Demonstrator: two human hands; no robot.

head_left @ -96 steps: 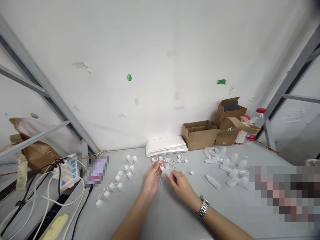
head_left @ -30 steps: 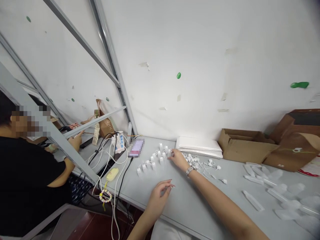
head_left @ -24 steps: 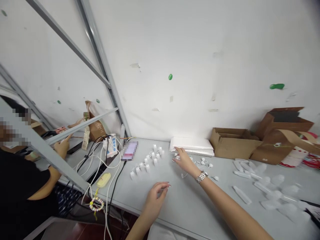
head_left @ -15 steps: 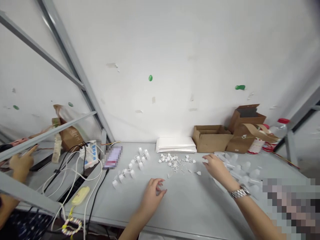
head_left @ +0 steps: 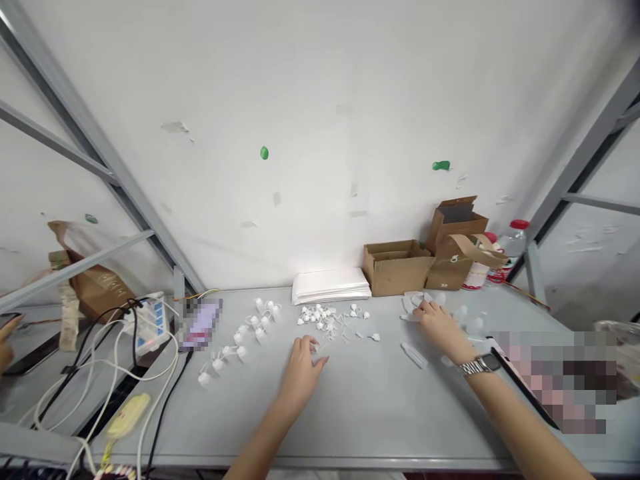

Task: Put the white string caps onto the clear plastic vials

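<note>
My left hand [head_left: 301,369] hovers over the grey table, its fingers curved and apart, with nothing visible in them. Just beyond it lies a loose pile of small white caps with thin loop straps [head_left: 325,318]. My right hand [head_left: 440,331], with a metal-band watch on its wrist, reaches among translucent plastic bottles [head_left: 411,302]. Its fingertips bend down at them; whether they grip one is hidden. A single clear plastic piece [head_left: 414,356] lies left of that wrist. To the left, small bottles with white caps [head_left: 241,353] stand in a slanting row.
Behind the caps lie stacked white sheets [head_left: 330,285], beside an open cardboard box [head_left: 397,270] and a brown paper bag [head_left: 445,263]. A phone [head_left: 201,323], cables and a power strip [head_left: 150,323] occupy the left. A dark-edged flat object [head_left: 525,387] lies at right.
My right hand has moved from beside the translucent bottles to in among them. My left hand stays near the pile of caps. The camera view has turned to the right.
</note>
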